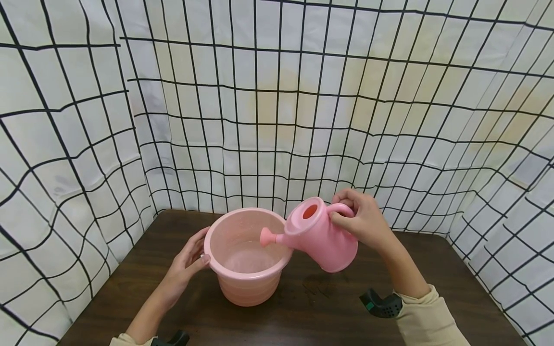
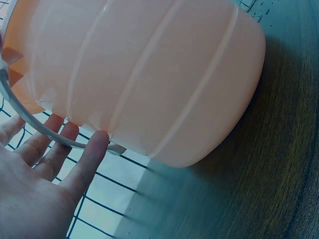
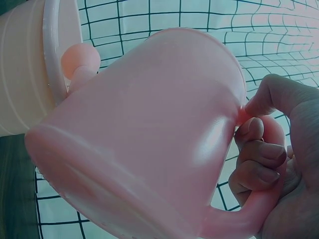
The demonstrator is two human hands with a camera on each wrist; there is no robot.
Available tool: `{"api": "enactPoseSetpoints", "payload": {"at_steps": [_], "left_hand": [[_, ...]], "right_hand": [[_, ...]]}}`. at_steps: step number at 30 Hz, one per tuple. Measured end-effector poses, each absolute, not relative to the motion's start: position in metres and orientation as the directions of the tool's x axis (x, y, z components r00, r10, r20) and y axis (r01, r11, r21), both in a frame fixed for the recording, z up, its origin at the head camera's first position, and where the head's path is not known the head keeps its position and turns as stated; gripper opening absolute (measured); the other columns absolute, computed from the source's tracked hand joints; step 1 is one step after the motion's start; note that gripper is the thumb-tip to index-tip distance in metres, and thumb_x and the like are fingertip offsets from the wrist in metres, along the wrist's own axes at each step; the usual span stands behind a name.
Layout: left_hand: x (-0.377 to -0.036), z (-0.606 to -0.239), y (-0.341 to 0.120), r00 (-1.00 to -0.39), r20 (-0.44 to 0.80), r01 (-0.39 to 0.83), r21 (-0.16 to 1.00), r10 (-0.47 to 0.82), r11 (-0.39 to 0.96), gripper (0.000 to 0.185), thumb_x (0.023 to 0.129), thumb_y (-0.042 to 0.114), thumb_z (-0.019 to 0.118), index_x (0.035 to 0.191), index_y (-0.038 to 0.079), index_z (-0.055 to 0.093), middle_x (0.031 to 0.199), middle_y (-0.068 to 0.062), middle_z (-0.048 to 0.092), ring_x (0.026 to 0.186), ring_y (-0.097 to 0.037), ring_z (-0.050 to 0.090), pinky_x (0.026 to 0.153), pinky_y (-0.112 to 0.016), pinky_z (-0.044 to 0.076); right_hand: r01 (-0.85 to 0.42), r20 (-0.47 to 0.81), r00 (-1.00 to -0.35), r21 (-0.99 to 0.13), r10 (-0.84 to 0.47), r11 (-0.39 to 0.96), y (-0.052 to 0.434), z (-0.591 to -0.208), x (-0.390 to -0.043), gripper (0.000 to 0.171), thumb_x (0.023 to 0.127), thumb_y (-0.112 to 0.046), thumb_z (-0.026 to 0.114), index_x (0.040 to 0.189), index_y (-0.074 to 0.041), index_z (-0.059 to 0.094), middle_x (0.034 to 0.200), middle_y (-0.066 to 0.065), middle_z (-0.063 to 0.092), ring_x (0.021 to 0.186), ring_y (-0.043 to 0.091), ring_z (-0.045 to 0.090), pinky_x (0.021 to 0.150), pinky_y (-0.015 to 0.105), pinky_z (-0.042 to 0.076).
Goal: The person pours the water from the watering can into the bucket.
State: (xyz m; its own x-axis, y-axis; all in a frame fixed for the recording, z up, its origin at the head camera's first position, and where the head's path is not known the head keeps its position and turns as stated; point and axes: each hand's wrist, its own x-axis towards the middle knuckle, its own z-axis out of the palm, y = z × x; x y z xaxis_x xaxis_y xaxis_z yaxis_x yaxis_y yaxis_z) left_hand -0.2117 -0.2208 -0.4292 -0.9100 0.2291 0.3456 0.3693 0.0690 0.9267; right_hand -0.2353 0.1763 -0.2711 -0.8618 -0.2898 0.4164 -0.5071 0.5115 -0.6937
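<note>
A pink watering can is in the air, just to the right of a pink bucket. The bucket stands in the middle of the dark brown bench. The can leans to the left, and its round spout tip sits over the right part of the bucket's rim.

The right hand grasps the can by its handle, with the fingers curled through the loop and the thumb on top. The left hand is flat and relaxed. It rests on the left side of the bucket, with the thumb near the rim. From the left wrist view, its straight fingers touch the bucket's thin handle and its wall.

It looks like this is a pour into the bucket. To do it well, keep the spout tip inside the rim, not over the edge, so nothing lands on the bench. Tip the can slowly. Hold the handle tight so the can does not swing. The left hand should keep pressing on the bucket so it does not slide or tip if the can bumps it.

I cannot tell whether water is coming out of the spout. The inside of the bucket looks wet.
</note>
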Motion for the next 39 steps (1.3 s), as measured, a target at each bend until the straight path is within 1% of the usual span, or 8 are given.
{"api": "enactPoseSetpoints", "payload": {"at_steps": [6,13,27,39], "left_hand": [[-0.2116,-0.4295,-0.2207,-0.908,0.352,0.376,0.924,0.228,0.067,0.057,0.098,0.006,0.046,0.152,0.012,0.026,0.144,-0.001,0.046,0.123,-0.003,0.051,0.089,-0.021,0.052],[-0.2129,-0.4304,-0.2222,-0.91,0.346,0.371,0.926,0.229,0.076,0.057,0.098,0.007,0.046,0.152,0.013,0.026,0.144,-0.003,0.046,0.123,-0.004,0.052,0.089,-0.021,0.052],[-0.2132,-0.431,-0.2222,-0.907,0.351,0.376,0.923,0.231,0.074,0.057,0.098,0.006,0.046,0.152,0.013,0.026,0.144,-0.002,0.045,0.123,-0.003,0.051,0.089,-0.021,0.052],[-0.2133,-0.4313,-0.2223,-0.912,0.344,0.37,0.926,0.225,0.081,0.058,0.098,0.007,0.046,0.152,0.014,0.027,0.144,-0.002,0.045,0.124,-0.002,0.051,0.089,-0.021,0.052]], "right_hand": [[-0.512,0.418,-0.859,-0.693,-0.296,0.508,0.1758,-0.2713,-0.2359,0.015,0.081,-0.013,0.069,0.093,-0.008,0.06,0.071,0.007,0.061,0.063,0.016,0.054,0.054,0.028,0.052],[-0.523,0.424,-0.853,-0.692,-0.305,0.499,0.1749,-0.2704,-0.2366,0.015,0.082,-0.013,0.069,0.093,-0.008,0.06,0.071,0.007,0.061,0.064,0.016,0.055,0.055,0.028,0.052],[-0.53,0.43,-0.848,-0.665,-0.311,0.526,0.1756,-0.2697,-0.2386,0.016,0.084,-0.018,0.073,0.094,-0.01,0.065,0.073,0.005,0.063,0.066,0.015,0.054,0.056,0.026,0.051],[-0.539,0.439,-0.842,-0.651,-0.315,0.534,0.1738,-0.2678,-0.2381,0.014,0.084,-0.018,0.073,0.094,-0.012,0.066,0.072,0.005,0.062,0.065,0.015,0.054,0.056,0.026,0.051]]}}
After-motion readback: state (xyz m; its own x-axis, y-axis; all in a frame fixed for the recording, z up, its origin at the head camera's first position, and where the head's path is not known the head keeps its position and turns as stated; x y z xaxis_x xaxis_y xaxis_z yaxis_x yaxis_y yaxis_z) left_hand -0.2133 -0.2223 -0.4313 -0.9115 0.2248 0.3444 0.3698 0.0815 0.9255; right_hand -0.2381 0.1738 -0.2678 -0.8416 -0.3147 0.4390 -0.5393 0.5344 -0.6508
